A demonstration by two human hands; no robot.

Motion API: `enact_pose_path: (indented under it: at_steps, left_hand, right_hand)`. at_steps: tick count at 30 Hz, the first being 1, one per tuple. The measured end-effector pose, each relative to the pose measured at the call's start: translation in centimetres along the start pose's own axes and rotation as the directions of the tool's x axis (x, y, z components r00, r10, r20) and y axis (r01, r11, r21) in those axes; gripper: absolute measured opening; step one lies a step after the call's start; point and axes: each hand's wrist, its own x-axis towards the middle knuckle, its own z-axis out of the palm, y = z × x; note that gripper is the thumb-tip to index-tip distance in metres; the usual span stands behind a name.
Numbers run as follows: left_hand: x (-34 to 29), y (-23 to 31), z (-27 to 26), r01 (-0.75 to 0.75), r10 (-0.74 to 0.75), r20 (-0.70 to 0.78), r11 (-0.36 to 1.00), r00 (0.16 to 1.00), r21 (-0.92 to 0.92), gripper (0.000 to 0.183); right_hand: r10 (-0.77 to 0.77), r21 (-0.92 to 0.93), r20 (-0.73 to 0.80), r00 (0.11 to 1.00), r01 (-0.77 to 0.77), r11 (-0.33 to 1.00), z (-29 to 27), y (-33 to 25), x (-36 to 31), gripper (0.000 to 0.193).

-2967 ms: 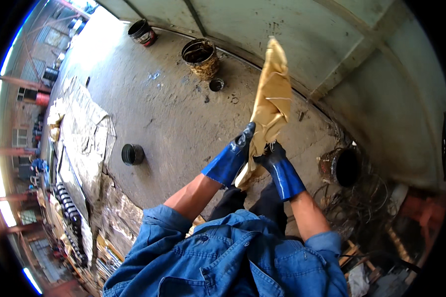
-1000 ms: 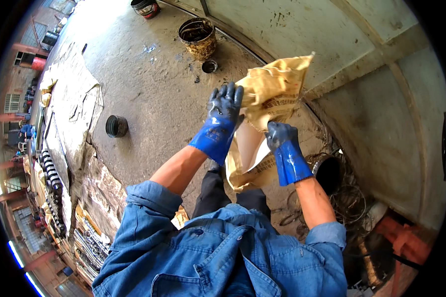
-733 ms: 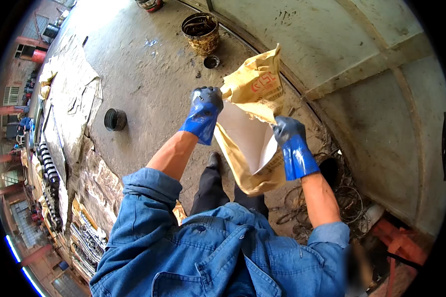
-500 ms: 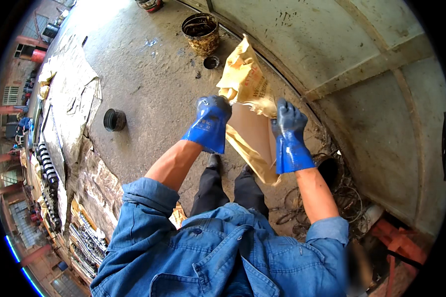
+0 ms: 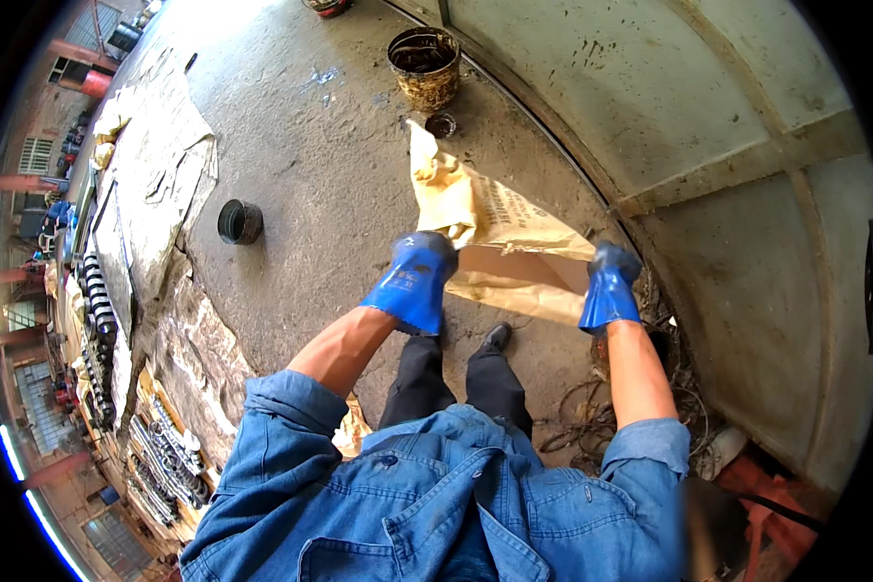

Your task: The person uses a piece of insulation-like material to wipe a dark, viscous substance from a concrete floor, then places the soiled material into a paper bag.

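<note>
A torn brown paper sack (image 5: 524, 215) with printing on it is stretched between my two hands. My left hand (image 5: 423, 267), in a blue rubber glove with a darkened palm end, is closed on its left side. At its right end my right hand (image 5: 613, 276), gloved the same way, grips the paper. The sack gapes between the hands, showing a paler inside. One crumpled corner sticks up beyond my left hand. My fingertips are partly hidden by the gloves' backs and the paper.
Beyond the sack stand a grimy bucket (image 5: 424, 70) and a small dark cup (image 5: 441, 125). A black can (image 5: 240, 222) is on the floor to the left, near a dirty sheet (image 5: 160, 145). Metal parts (image 5: 165, 470) lie at lower left. A metal wall (image 5: 747, 242) curves along the right, with tangled wire (image 5: 577, 417) below.
My right hand has moved right and slightly down, pulling the sack wider. The sack now stretches sideways instead of hanging down. The view has shifted a little.
</note>
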Motion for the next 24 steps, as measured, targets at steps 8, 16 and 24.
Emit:
enact_pose_path:
  at_steps: [8,16,24]
  left_hand:
    - [-0.7,-9.7,7.8,0.157,-0.235,0.033,0.531,0.971,-0.833,0.045]
    - [0.7,-24.0,18.5,0.120,-0.280,0.318,-0.550,0.906,-0.827,0.047]
    - [-0.6,-31.0,15.5,0.220,-0.356,0.478,-0.569,0.803,-0.793,0.059]
  right_hand:
    - [-0.353,0.630,0.220,0.909,0.144,0.763,0.8,-0.8,-1.5,0.061]
    - [-0.278,0.815,0.086,0.957,0.094,0.572,7.3,-1.2,5.7,0.042]
    - [-0.068,0.416,0.264,0.962,-0.050,0.908,10.8,4.9,6.1,0.040]
